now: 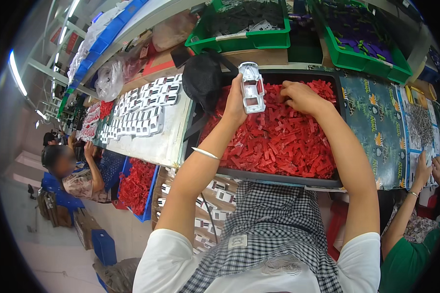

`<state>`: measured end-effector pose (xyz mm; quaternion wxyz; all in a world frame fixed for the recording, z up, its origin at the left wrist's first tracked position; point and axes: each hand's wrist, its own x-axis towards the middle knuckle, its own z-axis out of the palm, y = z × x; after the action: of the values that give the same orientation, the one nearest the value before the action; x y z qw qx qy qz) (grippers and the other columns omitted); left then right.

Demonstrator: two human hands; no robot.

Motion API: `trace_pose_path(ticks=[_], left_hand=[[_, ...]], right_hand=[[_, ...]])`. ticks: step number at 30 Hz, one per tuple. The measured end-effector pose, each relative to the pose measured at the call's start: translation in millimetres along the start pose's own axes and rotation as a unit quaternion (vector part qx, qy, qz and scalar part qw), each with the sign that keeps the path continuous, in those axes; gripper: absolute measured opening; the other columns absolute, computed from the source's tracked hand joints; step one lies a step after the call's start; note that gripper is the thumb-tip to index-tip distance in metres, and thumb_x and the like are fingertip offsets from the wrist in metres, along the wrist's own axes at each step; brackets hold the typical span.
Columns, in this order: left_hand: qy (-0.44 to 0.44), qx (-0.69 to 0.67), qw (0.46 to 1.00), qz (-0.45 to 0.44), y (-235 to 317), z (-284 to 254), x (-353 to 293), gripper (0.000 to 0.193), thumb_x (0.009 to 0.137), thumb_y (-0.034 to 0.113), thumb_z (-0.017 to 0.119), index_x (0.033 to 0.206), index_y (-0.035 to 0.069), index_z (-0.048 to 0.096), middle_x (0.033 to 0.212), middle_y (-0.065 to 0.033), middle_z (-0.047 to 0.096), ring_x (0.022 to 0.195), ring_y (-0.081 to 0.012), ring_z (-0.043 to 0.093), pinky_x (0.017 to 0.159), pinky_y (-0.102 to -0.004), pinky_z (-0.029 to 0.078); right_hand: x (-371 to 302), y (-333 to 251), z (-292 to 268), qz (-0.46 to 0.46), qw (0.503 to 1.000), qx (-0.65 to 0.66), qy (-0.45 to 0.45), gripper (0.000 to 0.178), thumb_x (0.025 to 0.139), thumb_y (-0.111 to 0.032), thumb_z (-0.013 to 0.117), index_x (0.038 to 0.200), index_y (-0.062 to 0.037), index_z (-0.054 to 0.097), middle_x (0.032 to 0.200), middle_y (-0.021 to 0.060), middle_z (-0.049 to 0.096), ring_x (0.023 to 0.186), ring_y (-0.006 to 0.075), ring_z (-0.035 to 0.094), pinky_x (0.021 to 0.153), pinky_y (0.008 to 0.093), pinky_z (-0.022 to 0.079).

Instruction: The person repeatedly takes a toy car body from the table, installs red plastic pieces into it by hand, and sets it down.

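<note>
A white toy car body [251, 80] is gripped in my left hand [236, 100], held upright over the far side of a black tray [278, 177]. A bit of red shows at the car's right side. Small red plastic pieces [278, 141] fill the tray in a loose heap. My right hand [300, 99] is at the heap's far edge, to the right of the car, with fingers curled and closed together. Whatever lies between its fingertips is too small to make out.
Rows of white car bodies [144, 110] stand on the table at left, beside a black mesh fan [200, 80]. Green crates [249, 40] of parts line the back. A blue bin [155, 195] of red pieces sits below left. At right, a co-worker's hands [428, 170] work near metal pins [419, 122].
</note>
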<state>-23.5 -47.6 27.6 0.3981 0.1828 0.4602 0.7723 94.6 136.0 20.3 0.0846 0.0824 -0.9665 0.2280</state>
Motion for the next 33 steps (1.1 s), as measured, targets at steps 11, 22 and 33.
trace_pose_path(ticks=[11,22,33], left_hand=[[0.052,-0.009,0.997,0.064,-20,4,1,0.034,0.096,0.030,0.039,0.102,0.002,0.058,0.091,-0.0077,0.063,0.077,-0.0168,0.062,0.070,-0.0321,0.051],[0.018,0.072,0.992,0.101,-25,16,-9,0.030,0.098,0.028,0.041,0.106,0.002,0.055,0.098,-0.0048,0.058,0.090,-0.0134,0.054,0.082,-0.0296,0.042],[0.023,0.082,0.991,0.102,-23,28,-16,0.022,0.097,0.019,0.045,0.107,0.002,0.054,0.095,-0.0041,0.057,0.085,-0.0100,0.053,0.076,-0.0267,0.044]], right_hand=[[5,-47,-3,-0.054,0.930,0.077,0.356,0.009,0.077,-0.007,0.067,0.082,-0.0037,0.060,0.090,0.0095,0.057,0.082,0.0286,0.059,0.070,0.0357,0.048],[13,-62,17,-0.043,0.927,-0.096,0.359,0.015,0.067,-0.009,0.071,0.078,-0.0071,0.061,0.102,0.0061,0.055,0.097,0.0252,0.052,0.083,0.0385,0.038],[10,-64,16,0.019,0.924,-0.061,0.378,0.028,0.067,-0.007,0.073,0.092,-0.0064,0.060,0.106,0.0066,0.054,0.100,0.0261,0.051,0.085,0.0396,0.037]])
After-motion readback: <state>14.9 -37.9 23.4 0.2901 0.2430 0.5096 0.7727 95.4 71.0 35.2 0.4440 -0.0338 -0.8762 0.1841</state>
